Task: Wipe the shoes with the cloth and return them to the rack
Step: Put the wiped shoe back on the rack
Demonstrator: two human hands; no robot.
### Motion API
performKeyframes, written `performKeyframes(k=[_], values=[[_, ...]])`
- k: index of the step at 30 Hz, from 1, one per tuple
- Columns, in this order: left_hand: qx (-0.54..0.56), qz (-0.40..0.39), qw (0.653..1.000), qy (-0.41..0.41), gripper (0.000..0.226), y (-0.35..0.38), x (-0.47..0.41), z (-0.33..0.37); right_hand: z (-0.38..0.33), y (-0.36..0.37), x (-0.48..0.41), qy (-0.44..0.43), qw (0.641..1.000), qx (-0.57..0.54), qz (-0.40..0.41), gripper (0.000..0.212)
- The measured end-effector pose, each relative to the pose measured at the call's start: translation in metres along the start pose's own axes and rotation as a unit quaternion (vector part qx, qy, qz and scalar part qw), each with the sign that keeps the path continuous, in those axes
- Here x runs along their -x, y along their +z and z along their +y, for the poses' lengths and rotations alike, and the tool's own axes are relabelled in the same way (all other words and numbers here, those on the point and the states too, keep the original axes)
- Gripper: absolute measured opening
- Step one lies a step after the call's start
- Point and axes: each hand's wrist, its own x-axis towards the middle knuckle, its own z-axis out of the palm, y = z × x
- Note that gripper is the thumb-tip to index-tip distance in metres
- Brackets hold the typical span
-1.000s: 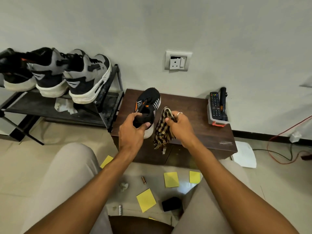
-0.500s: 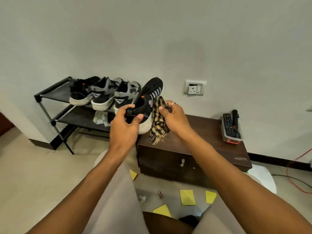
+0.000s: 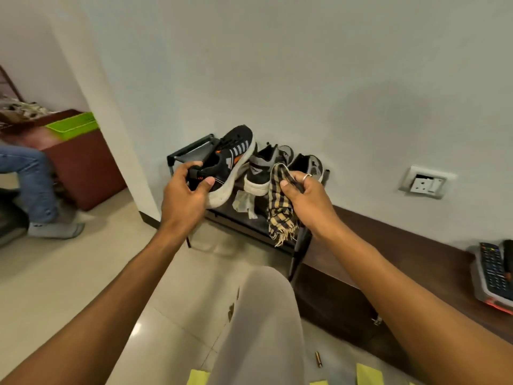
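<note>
Black shoe (image 3: 230, 159) gripped at the heel by the left hand (image 3: 186, 195), hovering at the rack (image 3: 190, 150), checked cloth (image 3: 280, 207) bunched in the right hand (image 3: 308, 198), and with grey shoes (image 3: 261, 169) crowding that shelf, a careless set-down could tip it off the edge.

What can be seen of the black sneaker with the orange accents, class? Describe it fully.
The black knit sneaker with orange accents has pale grey side stripes, black laces and a thick off-white sole. The left hand grips its heel, thumb on the side, holding it tilted with the toe up and away, at the left end of the black metal shoe rack. Contact with the rack is unclear.
</note>
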Motion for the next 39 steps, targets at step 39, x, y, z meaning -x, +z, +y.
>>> performKeyframes(k=[39], values=[[-0.159, -0.016, 0.98, -0.12, 0.068, 0.066, -0.247, -0.178, 0.066, 0.041, -0.108, 0.07, 0.985, 0.048, -0.153, 0.019]])
